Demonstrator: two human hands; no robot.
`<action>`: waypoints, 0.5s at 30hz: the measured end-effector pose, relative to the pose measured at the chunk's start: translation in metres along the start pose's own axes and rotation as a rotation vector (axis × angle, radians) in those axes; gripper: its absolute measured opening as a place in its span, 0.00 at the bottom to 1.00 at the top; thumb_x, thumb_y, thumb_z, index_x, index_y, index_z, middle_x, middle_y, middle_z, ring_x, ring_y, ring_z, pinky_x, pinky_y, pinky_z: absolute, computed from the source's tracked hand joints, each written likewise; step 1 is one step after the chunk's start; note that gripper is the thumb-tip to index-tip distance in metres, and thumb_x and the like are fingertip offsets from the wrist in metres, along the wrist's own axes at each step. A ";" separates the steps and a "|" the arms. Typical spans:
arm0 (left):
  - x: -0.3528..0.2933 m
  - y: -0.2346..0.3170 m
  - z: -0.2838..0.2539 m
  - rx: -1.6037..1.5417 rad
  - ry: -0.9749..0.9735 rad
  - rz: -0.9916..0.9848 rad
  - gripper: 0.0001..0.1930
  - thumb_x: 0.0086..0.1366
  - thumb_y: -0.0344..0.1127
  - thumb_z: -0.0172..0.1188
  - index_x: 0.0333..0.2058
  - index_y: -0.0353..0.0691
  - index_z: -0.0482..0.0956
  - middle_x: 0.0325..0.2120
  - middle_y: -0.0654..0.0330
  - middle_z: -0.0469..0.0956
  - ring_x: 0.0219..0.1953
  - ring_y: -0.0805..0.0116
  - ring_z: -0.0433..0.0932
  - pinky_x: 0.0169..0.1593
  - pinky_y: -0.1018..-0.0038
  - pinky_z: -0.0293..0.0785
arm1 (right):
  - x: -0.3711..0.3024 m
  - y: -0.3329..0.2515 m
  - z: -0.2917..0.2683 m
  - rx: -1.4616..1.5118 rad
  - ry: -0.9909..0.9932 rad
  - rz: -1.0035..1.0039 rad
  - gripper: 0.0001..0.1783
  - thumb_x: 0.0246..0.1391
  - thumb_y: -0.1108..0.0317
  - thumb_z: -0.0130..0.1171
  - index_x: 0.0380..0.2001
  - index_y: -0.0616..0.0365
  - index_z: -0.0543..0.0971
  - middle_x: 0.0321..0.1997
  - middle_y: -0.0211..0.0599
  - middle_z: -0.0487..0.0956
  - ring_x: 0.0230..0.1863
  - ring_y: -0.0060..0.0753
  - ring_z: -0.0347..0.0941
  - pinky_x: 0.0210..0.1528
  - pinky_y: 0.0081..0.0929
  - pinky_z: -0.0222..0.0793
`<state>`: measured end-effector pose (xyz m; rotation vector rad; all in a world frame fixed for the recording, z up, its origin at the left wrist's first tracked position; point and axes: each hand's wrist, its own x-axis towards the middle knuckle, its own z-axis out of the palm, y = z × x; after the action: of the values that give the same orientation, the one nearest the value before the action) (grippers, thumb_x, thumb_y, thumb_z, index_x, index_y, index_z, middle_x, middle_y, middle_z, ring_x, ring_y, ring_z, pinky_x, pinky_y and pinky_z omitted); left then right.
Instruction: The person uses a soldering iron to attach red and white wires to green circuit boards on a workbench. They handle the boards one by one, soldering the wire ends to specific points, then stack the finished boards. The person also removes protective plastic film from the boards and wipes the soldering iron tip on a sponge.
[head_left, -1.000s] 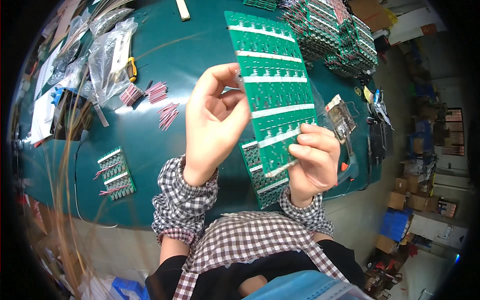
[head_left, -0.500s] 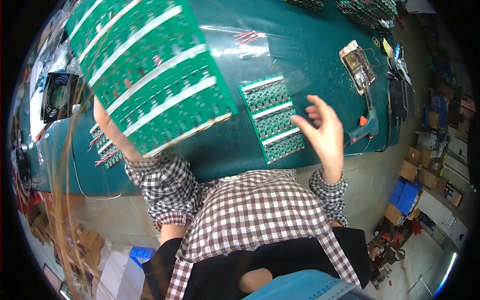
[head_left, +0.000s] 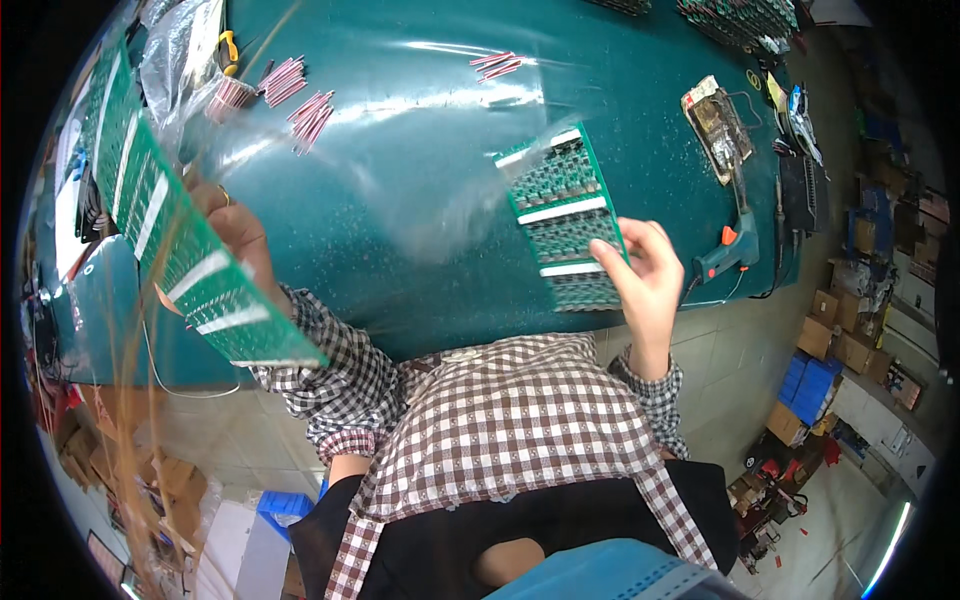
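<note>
My left hand (head_left: 238, 232) grips a large green circuit board panel (head_left: 165, 215) with white strips, held tilted above the left side of the table. Part of its fingers is hidden behind the panel. At the right, my right hand (head_left: 645, 275) pinches the right edge of a smaller green circuit board panel (head_left: 565, 215), thumb on its face. That panel carries rows of dark components between white strips. Its lower end is smeared by motion, and I cannot tell whether it still touches the table.
Bundles of red and white wires (head_left: 311, 122) lie on the green table (head_left: 400, 270). A hot glue gun (head_left: 730, 250) and a grimy soldering tray (head_left: 718, 130) stand at the right. Clear plastic bags (head_left: 180, 60) and yellow-handled pliers (head_left: 229, 52) are at the far left.
My left hand has swung the large panel left and turned it more edge-on, uncovering wire bundles. My right hand has closed on the smaller panel, which has turned and shifted.
</note>
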<state>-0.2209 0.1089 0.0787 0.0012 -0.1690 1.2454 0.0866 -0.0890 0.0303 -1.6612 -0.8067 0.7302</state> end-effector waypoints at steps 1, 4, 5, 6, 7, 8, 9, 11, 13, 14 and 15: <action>-0.008 0.008 -0.010 -0.238 0.003 -0.064 0.07 0.59 0.24 0.56 0.36 0.36 0.71 0.30 0.63 0.72 0.26 0.78 0.74 0.25 0.85 0.75 | -0.002 -0.012 0.000 -0.139 0.022 -0.167 0.14 0.40 0.80 0.68 0.34 0.65 0.78 0.30 0.32 0.71 0.31 0.23 0.69 0.30 0.19 0.68; -0.001 0.003 -0.009 -0.159 -0.060 -0.020 0.03 0.61 0.27 0.53 0.29 0.38 0.69 0.27 0.63 0.71 0.21 0.79 0.70 0.19 0.85 0.70 | -0.002 -0.040 -0.007 -0.580 0.133 -0.780 0.17 0.32 0.82 0.69 0.31 0.56 0.81 0.28 0.29 0.72 0.32 0.29 0.71 0.35 0.28 0.72; 0.000 0.001 -0.005 -0.158 -0.052 -0.020 0.04 0.61 0.26 0.53 0.28 0.38 0.68 0.26 0.63 0.70 0.21 0.79 0.70 0.18 0.85 0.68 | -0.001 -0.042 -0.008 -0.637 0.188 -0.899 0.19 0.29 0.82 0.69 0.30 0.50 0.82 0.27 0.26 0.71 0.33 0.30 0.70 0.39 0.34 0.72; 0.001 0.000 -0.002 -0.156 -0.043 -0.018 0.05 0.61 0.26 0.52 0.27 0.39 0.67 0.25 0.63 0.70 0.20 0.80 0.69 0.17 0.85 0.66 | -0.002 -0.044 -0.012 -0.703 0.196 -0.946 0.20 0.29 0.79 0.70 0.31 0.46 0.83 0.27 0.23 0.69 0.34 0.28 0.70 0.44 0.36 0.71; 0.001 0.000 -0.002 -0.074 -0.073 -0.003 0.06 0.62 0.27 0.52 0.26 0.38 0.67 0.24 0.62 0.70 0.20 0.79 0.69 0.16 0.84 0.66 | 0.002 -0.044 -0.014 -0.736 0.200 -0.993 0.19 0.30 0.77 0.71 0.31 0.45 0.83 0.27 0.21 0.69 0.35 0.26 0.69 0.46 0.35 0.70; 0.003 0.001 -0.006 -0.086 -0.087 -0.050 0.06 0.61 0.27 0.53 0.26 0.38 0.67 0.24 0.61 0.70 0.21 0.78 0.70 0.17 0.84 0.67 | 0.004 -0.044 -0.017 -0.778 0.206 -1.034 0.18 0.31 0.76 0.71 0.31 0.43 0.83 0.27 0.19 0.68 0.35 0.25 0.69 0.47 0.35 0.69; 0.006 0.005 -0.011 -0.098 -0.100 -0.097 0.06 0.61 0.27 0.54 0.26 0.38 0.67 0.24 0.61 0.70 0.21 0.76 0.71 0.17 0.83 0.69 | 0.006 -0.044 -0.019 -0.802 0.190 -1.054 0.18 0.32 0.75 0.70 0.31 0.43 0.83 0.27 0.19 0.68 0.35 0.24 0.68 0.48 0.35 0.68; 0.005 0.018 -0.014 -0.098 -0.112 -0.172 0.06 0.59 0.27 0.54 0.25 0.37 0.66 0.24 0.60 0.70 0.20 0.73 0.71 0.17 0.81 0.70 | 0.008 -0.044 -0.022 -0.829 0.143 -1.093 0.17 0.33 0.74 0.70 0.31 0.42 0.83 0.27 0.17 0.67 0.35 0.23 0.68 0.50 0.33 0.66; 0.000 0.025 -0.011 -0.068 -0.122 -0.158 0.06 0.59 0.27 0.54 0.26 0.37 0.66 0.25 0.60 0.70 0.19 0.72 0.70 0.17 0.79 0.68 | 0.012 -0.046 -0.021 -0.817 0.116 -1.115 0.17 0.34 0.73 0.70 0.31 0.41 0.83 0.27 0.17 0.67 0.35 0.21 0.68 0.50 0.33 0.66; -0.001 0.023 -0.010 -0.052 -0.131 -0.118 0.06 0.60 0.28 0.54 0.26 0.38 0.66 0.25 0.60 0.70 0.18 0.72 0.70 0.18 0.79 0.66 | 0.013 -0.048 -0.021 -0.817 0.102 -1.123 0.17 0.34 0.73 0.69 0.31 0.40 0.83 0.27 0.17 0.66 0.36 0.21 0.67 0.50 0.32 0.65; -0.002 0.023 -0.010 -0.078 -0.126 -0.111 0.06 0.59 0.28 0.54 0.26 0.37 0.66 0.25 0.59 0.70 0.19 0.71 0.70 0.17 0.78 0.67 | 0.014 -0.050 -0.021 -0.833 0.092 -1.132 0.17 0.34 0.73 0.70 0.31 0.40 0.83 0.28 0.16 0.66 0.36 0.20 0.67 0.51 0.32 0.65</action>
<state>-0.2417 0.1147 0.0668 0.0214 -0.3222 1.1282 0.1046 -0.0804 0.0824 -1.5209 -1.8865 -0.5498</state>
